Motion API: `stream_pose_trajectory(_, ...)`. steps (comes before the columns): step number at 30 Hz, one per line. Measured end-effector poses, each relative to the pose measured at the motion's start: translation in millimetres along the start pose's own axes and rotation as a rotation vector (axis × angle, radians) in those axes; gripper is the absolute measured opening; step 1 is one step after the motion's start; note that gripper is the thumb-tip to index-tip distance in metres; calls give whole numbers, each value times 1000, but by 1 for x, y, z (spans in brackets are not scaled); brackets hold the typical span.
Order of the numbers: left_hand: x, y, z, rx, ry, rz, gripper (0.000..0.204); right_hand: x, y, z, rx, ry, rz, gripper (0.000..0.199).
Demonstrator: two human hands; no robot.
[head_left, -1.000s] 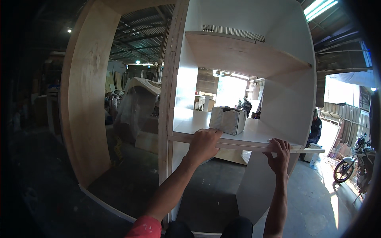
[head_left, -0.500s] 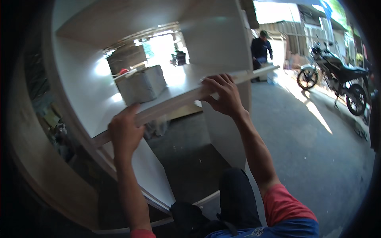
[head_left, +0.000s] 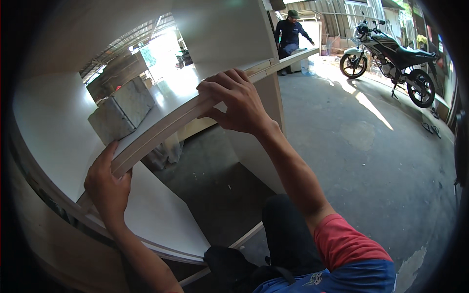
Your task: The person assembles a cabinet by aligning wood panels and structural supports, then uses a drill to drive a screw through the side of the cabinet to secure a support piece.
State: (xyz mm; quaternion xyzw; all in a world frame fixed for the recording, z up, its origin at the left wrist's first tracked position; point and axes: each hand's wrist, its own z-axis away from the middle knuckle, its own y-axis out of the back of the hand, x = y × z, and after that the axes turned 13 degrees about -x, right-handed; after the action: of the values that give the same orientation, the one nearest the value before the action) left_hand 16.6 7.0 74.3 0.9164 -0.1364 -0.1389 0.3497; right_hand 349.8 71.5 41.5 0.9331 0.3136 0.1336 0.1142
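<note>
A long pale wooden strip (head_left: 168,126) lies along the front edge of a white shelf, and its far end juts past the cabinet's right side. My left hand (head_left: 108,183) is closed round the strip's near-left end, fingers on top and thumb beneath. Farther along, my right hand (head_left: 239,101) grips the same strip from above, its thumb tucked under. The shelf belongs to a white cabinet (head_left: 53,112) with an open compartment below. On the shelf, just behind my left hand, rests a greyish rectangular block (head_left: 122,110).
Crumpled clear plastic (head_left: 168,150) lies beneath the shelf. Across the grey floor (head_left: 332,161) a motorcycle (head_left: 388,56) is parked at the back right, with sandals (head_left: 431,129) near it. Another person (head_left: 291,34) sits in the background. My knees are close to the cabinet's lower front edge.
The view has shifted, so the cabinet and both hands appear farther left. Both hands keep their hold on the strip. The person in the background now has an arm stretched out sideways.
</note>
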Motion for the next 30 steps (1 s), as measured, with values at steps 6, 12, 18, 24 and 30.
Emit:
stream_pose_trajectory(6,-2,-7,1,42,-18,0,59,4,-6,1,35,42,11,48)
stream_pose_trajectory(12,-9,-17,-2,96,7,-27,64,9,-13,1,60,50,44,48)
stream_pose_trajectory(18,-12,-19,-1,111,26,-31,66,9,-14,1,66,49,29,46)
stream_pose_trajectory(24,-11,-19,-2,113,-1,-46,66,9,-14,3,69,41,13,50)
stream_pose_trajectory(30,-10,-17,-2,95,13,-36,64,7,-11,3,65,31,-23,49)
